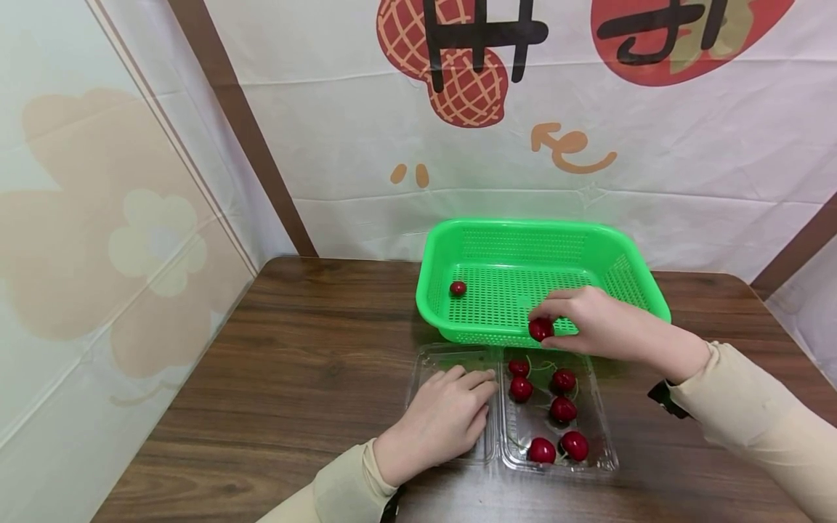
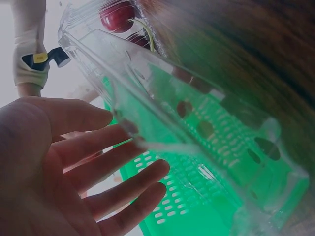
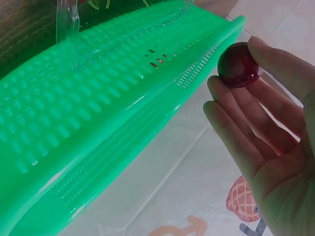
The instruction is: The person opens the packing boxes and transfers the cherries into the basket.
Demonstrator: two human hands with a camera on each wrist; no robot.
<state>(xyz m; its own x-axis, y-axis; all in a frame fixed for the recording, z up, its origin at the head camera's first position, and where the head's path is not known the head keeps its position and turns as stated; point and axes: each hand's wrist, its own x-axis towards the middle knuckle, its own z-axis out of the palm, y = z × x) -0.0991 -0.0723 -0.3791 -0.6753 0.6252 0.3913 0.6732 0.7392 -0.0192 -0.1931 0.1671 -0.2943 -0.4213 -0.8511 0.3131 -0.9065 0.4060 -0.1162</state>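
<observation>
Between thumb and fingers my right hand (image 1: 598, 323) pinches a dark red cherry (image 1: 540, 329), just above the near rim of the green basket (image 1: 428, 290). The right wrist view shows that cherry (image 3: 239, 65) held at the fingertips. One more cherry (image 1: 458, 288) lies in the basket's left part. My left hand (image 1: 445, 415) rests over the left half of the clear plastic clamshell box (image 1: 611, 459), its fingers loosely extended and holding nothing. In the box's right half lie several cherries (image 1: 563, 409) with green stems. The left wrist view shows the left fingers (image 2: 142, 182) beside the transparent plastic wall.
Box and basket stand on a brown wooden table (image 1: 294, 349), the box in front of the basket. Behind the table hangs a white printed cloth (image 1: 340, 138), close to the basket's back. Another cloth panel (image 1: 65, 290) is at the left.
</observation>
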